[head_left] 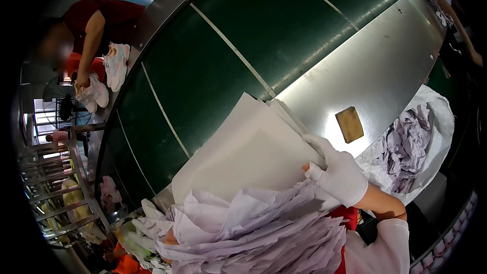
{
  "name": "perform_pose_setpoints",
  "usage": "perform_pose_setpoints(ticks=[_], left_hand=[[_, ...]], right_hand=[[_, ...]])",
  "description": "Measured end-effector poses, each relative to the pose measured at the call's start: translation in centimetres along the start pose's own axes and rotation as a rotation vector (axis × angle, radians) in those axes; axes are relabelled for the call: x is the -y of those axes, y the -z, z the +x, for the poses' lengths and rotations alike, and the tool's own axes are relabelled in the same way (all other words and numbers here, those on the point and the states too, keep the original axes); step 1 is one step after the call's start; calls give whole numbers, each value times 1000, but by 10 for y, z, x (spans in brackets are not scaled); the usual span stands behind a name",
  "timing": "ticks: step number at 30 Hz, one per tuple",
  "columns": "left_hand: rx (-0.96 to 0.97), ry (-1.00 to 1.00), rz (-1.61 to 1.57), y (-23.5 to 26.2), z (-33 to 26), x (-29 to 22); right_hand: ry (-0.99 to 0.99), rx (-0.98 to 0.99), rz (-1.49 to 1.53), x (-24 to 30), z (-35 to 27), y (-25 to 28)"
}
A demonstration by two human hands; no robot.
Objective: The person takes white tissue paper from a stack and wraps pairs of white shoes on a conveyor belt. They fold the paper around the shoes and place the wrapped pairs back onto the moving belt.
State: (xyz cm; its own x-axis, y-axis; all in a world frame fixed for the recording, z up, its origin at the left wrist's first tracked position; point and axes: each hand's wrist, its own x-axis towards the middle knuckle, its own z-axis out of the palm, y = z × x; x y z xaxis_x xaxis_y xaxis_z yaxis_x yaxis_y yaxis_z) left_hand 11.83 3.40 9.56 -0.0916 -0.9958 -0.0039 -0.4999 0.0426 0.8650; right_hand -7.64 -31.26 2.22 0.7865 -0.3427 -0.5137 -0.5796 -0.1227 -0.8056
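Observation:
My right hand [337, 172], in a white glove with a bare thumb tip, grips the right edge of a stack of smooth white paper sheets [243, 147]. The stack lies tilted over the metal ledge and the green belt. Close in front of me is a thick, layered bundle of crumpled thin paper [253, 233], overlapping the near side of the sheets. A small patch of skin at the bundle's left side seems to belong to my left arm [170, 237]. The fingers of my left hand are hidden by the paper.
The green conveyor belt [203, 66] has white cross lines. On its metal ledge [324, 81] lies a brown block [349, 124]. A white sack [441, 116] of crumpled paper stands at right. Across the belt, a person in dark red [111, 20] handles light sneakers [94, 94]. A metal rack [61, 187] stands left.

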Motion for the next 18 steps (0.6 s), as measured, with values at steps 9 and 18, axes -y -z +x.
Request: perform_pose_setpoints(ticks=[9, 18], left_hand=[[-2, -39, 33, -16, -26, -30], [20, -102, 60, -32, -53, -37]], right_hand=[[233, -283, -459, -34, -25, -21], [311, -300, -558, -44, -44, -18]])
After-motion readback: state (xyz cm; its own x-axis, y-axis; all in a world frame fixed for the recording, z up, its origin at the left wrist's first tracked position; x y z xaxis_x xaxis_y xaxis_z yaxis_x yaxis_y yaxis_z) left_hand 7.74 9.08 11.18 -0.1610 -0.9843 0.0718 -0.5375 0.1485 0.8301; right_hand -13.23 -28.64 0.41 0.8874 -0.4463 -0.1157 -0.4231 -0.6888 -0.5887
